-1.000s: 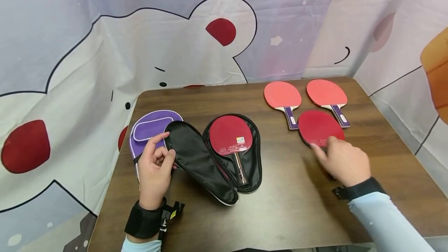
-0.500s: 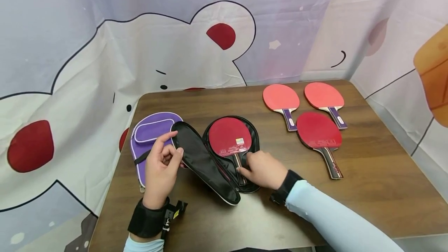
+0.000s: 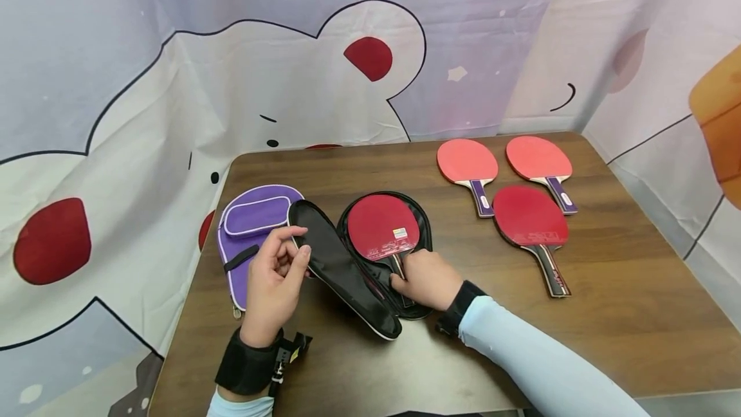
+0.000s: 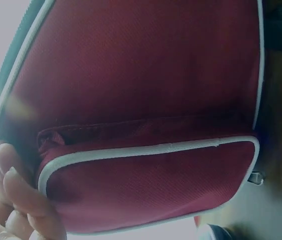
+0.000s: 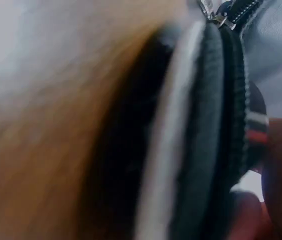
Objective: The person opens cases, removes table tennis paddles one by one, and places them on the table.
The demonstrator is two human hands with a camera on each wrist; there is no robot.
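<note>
A black-lined paddle case [image 3: 330, 256] lies unzipped on the table, its lid folded out to the left. My left hand [image 3: 274, 278] pinches the lid's edge between thumb and fingers. From the left wrist view, the lid's outside is dark red, with a white-piped pocket [image 4: 151, 185] beside the fingers [image 4: 23, 192]. Inside the case's other half lies a red table tennis paddle [image 3: 382, 227], handle toward me. Around that handle my right hand [image 3: 431, 278] has its fingers and thumb, covering much of it. The right wrist view catches the case's zipper edge [image 5: 211, 125] close up.
Left of the black-lined case is a purple paddle case [image 3: 255, 211], partly overlapped by the lid. Two light-red paddles [image 3: 467, 159] with purple handles lie at the back right. A darker red paddle [image 3: 529, 217] sits in front of them. A printed cloth [image 3: 249, 82] hangs behind the table.
My right hand has left the dark red paddle on the right and moved left onto the handle of the paddle in the case. My left hand and the lid have shifted slightly right.
</note>
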